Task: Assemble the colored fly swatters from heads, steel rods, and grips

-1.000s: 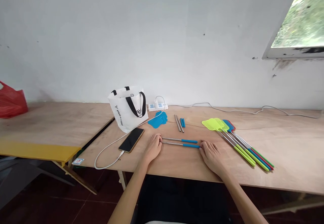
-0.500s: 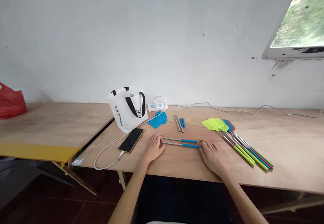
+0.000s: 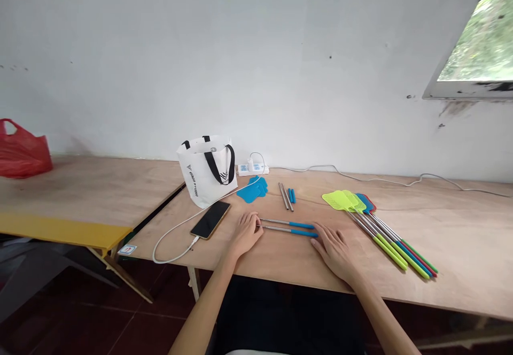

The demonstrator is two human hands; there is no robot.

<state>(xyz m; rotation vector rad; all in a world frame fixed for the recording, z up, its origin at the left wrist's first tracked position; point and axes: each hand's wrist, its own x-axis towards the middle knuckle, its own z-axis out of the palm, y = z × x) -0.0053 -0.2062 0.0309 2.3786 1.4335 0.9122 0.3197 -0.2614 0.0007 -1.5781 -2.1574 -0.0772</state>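
Two slim metal rods with blue handles lie side by side on the wooden table: a far rod (image 3: 301, 225) and a near rod (image 3: 303, 232). My left hand (image 3: 245, 233) rests at their bare metal ends, its fingers bent down to the tabletop and the thumb apart. At the blue handle ends lies my right hand (image 3: 333, 247), palm down with fingers stretched, the fingertips against the ends. Behind the rods are two short metal tubes (image 3: 286, 197), two short blue pieces (image 3: 292, 195) and flat blue swatter heads (image 3: 253, 190).
Several fly swatters (image 3: 380, 232) with green, blue and red parts lie to the right. On the left are a phone (image 3: 210, 220) on a white cable, a white tote bag (image 3: 206, 176) and a power strip (image 3: 252, 169). A red plastic bag (image 3: 24, 152) sits on another table.
My right hand has shifted slightly left and its fingers now spread against the handle ends. The left hand stays at the metal ends. The whole view has turned a little.
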